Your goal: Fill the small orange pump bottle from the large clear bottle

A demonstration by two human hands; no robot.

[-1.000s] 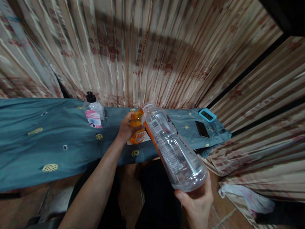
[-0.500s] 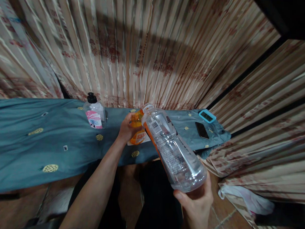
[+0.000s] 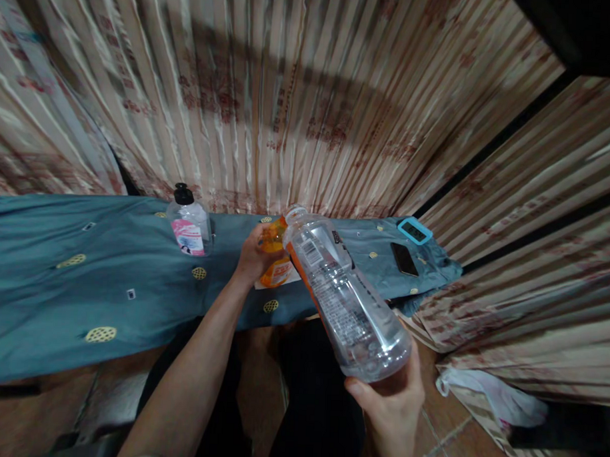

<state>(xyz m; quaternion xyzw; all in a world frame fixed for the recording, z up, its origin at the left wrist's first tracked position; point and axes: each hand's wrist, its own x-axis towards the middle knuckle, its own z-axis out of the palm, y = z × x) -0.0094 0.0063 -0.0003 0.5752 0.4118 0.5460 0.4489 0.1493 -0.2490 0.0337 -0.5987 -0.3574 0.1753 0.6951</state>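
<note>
My right hand [image 3: 391, 405] is closed round the base of a large clear plastic bottle [image 3: 350, 303]. That bottle is tilted, its uncapped neck pointing up and away to the left, with a printed label and barcode facing me. My left hand [image 3: 254, 257] grips the upper part of an orange bottle [image 3: 277, 271], which stands on a pale flat piece on the cloth. The clear bottle's mouth is right by the top of the orange bottle and partly hides it; whether they touch I cannot tell. Any liquid passing between them is not visible.
A clear pump-top bottle [image 3: 189, 224] with a pink label and black cap stands to the left on the teal pineapple-print cloth [image 3: 148, 276]. At the right lie a dark phone [image 3: 404, 258] and a blue-framed digital clock [image 3: 415, 230]. A pleated curtain [image 3: 289, 108] hangs behind.
The clear bottle and my right hand have shifted very slightly left. My left hand keeps its grip on the orange bottle; everything else looks the same.
</note>
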